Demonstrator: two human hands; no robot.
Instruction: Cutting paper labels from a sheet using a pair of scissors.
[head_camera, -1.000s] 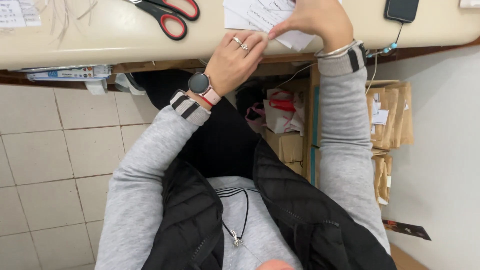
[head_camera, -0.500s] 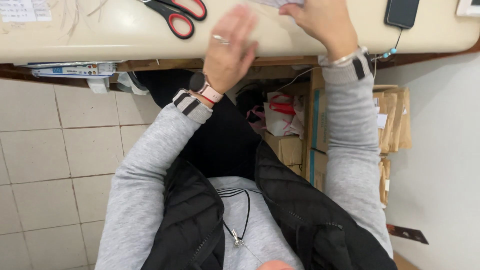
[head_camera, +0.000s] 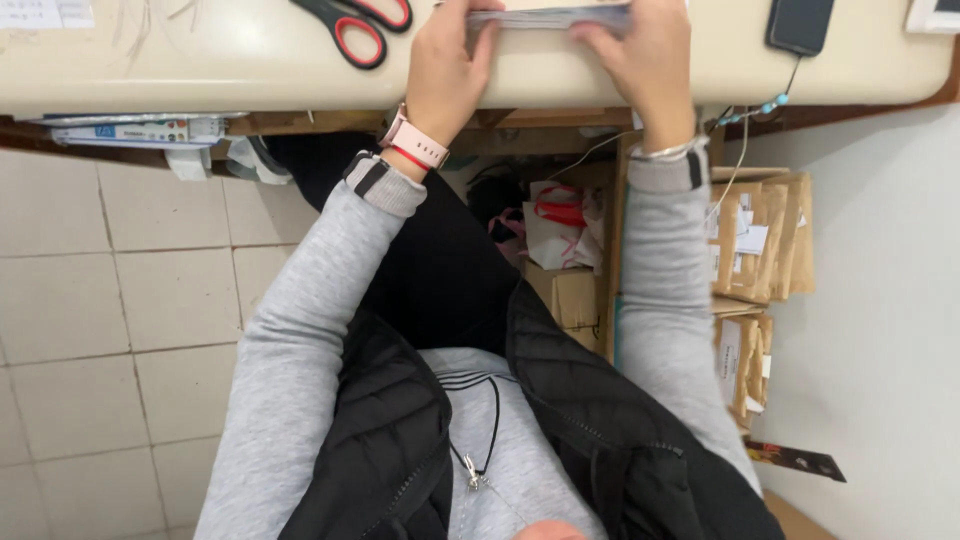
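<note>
A thin stack of paper sheets (head_camera: 550, 17) stands on edge at the top of the cream desk (head_camera: 200, 60). My left hand (head_camera: 445, 70) grips the stack's left end and my right hand (head_camera: 640, 65) grips its right end, fingers curled over the edges. A pink watch sits on my left wrist, a bracelet on my right. Red-and-black scissors (head_camera: 358, 25) lie on the desk just left of my left hand.
A dark phone (head_camera: 800, 22) with a cable lies at the desk's right. Under the desk stand brown cardboard boxes (head_camera: 755, 240) and paper bags (head_camera: 560, 225). Papers (head_camera: 130, 130) poke out under the desk's left edge. Tiled floor lies to the left, a white wall to the right.
My left hand rose from the desk edge and joined the right on the paper sheets. The sheets, earlier lying flat under the right hand, are now gathered into a stack held at both ends.
</note>
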